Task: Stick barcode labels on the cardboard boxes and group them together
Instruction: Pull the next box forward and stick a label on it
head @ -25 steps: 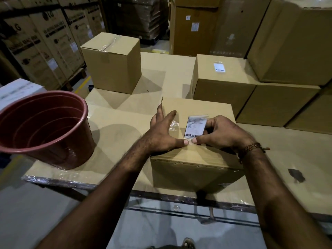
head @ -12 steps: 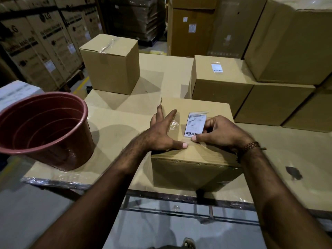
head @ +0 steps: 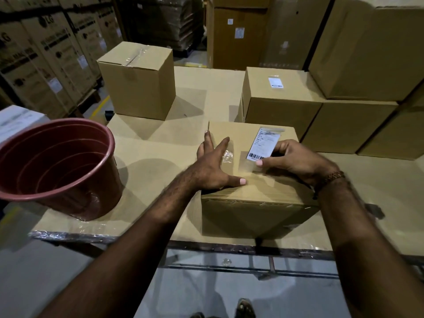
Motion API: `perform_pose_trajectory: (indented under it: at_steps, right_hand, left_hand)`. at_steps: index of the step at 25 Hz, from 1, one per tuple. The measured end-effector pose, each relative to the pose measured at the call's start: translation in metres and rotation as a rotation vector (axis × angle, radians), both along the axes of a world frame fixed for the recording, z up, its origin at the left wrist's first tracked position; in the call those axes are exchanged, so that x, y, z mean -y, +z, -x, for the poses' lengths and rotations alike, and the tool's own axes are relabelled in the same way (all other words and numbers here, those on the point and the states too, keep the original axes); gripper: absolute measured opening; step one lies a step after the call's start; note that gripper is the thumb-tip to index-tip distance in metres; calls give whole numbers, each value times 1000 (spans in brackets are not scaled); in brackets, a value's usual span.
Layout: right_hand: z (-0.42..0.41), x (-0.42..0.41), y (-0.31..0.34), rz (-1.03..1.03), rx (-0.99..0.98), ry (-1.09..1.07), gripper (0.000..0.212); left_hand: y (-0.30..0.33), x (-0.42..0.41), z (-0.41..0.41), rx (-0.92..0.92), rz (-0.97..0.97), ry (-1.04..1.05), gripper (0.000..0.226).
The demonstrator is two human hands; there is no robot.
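A person stands at the near edge of a cardboard-covered table (head: 146, 180) in a dim warehouse, both bare forearms reaching forward over it. Directly in front of them, at the table's six o'clock edge, sits a sealed cardboard box (head: 252, 193). The left hand (head: 213, 166) lies flat on the box's top at its nine o'clock side, fingers straight and spread, thumb stretched toward the middle, gripping nothing. The right hand (head: 296, 159), a beaded bracelet (head: 330, 177) on its wrist, pinches a white barcode label (head: 263, 144) between thumb and curled fingers; the label stands tilted over the top of the box toward its one o'clock corner, barcode at the lower end, and whether any of it already sticks to the cardboard cannot be told. At nine o'clock on the table a reddish-brown plastic bucket (head: 57, 166) stands tilted toward the viewer, its mouth open. At eleven o'clock a taller taped box (head: 137, 81) stands alone, well apart from the near one. At one o'clock, just behind the near box, a labelled box (head: 280, 99) carries a small white sticker (head: 275, 81) on its top, and beside it toward three o'clock are larger stacked cartons (head: 367, 53). Printed cartons (head: 46, 53) line the wall at ten o'clock
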State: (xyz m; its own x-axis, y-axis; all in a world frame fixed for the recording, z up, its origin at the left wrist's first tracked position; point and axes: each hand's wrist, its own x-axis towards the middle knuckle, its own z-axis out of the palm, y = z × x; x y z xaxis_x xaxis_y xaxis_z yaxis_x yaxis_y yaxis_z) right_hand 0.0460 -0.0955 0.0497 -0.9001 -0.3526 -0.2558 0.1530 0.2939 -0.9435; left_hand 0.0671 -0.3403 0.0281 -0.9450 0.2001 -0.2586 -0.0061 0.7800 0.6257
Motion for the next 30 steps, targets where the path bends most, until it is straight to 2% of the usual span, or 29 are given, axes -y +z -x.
perform_pose_trajectory:
  at_steps: [4, 9, 15, 19, 23, 26, 30]
  right_hand:
    - [3, 3, -6, -28, -38, -56, 30]
    - [6, -3, -12, 141, 7, -85, 43]
    - [2, 3, -10, 122, -11, -84, 48]
    - [-3, 10, -14, 21, -93, -129, 38]
    - [-1, 23, -11, 86, -72, -252, 17]
    - [1, 52, 2, 107, -105, -293, 24]
    - [0, 109, 10, 45, -205, -205, 26]
  left_hand:
    - [-3, 1, 1, -13, -4, -5, 130]
    - [-8, 0, 3, -24, -20, -11, 130]
    - [-8, -1, 2, -33, -49, 21, 127]
    - [-10, -1, 0, -59, -63, 66, 122]
    - [-17, 9, -13, -114, -117, 122, 117]
    - [-14, 19, -28, -245, 5, 185, 96]
    - [2, 59, -36, -332, -196, 455, 53]
